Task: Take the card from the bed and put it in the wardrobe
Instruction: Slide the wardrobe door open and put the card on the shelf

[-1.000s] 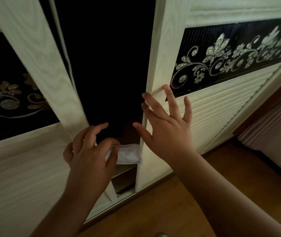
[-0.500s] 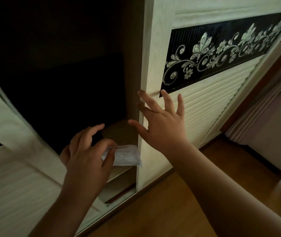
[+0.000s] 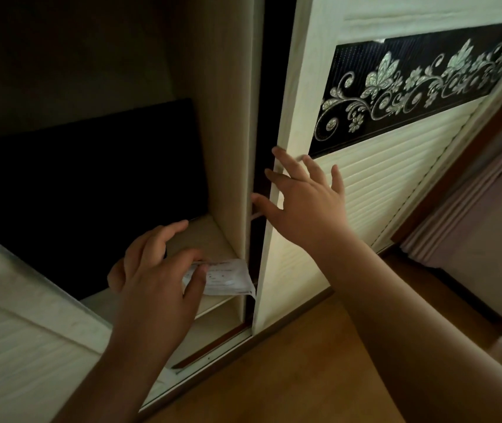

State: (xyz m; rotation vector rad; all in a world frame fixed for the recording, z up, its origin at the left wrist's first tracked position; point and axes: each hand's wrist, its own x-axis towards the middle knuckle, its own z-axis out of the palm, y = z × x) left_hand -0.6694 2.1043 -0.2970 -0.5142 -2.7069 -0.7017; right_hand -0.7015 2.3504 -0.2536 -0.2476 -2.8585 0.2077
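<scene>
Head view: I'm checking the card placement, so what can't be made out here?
- Card: print too small to read; left end hidden under the left hand.
- Wardrobe interior: dark panel's contents lost in shadow.
- Right hand: contact with the sliding door unclear.

The card (image 3: 225, 277) is a small white rectangle with faint printed lines, slightly curled at its lower right corner. It lies nearly flat, pinched at its left end between the thumb and forefinger of my left hand (image 3: 155, 270), over the front edge of a pale shelf (image 3: 201, 236) inside the wardrobe (image 3: 219, 117). Its free end points toward 3 o'clock, close to the edge of the sliding door (image 3: 277, 270). The wardrobe stands open, its interior dark, with a black panel at 10 o'clock from the card.
</scene>
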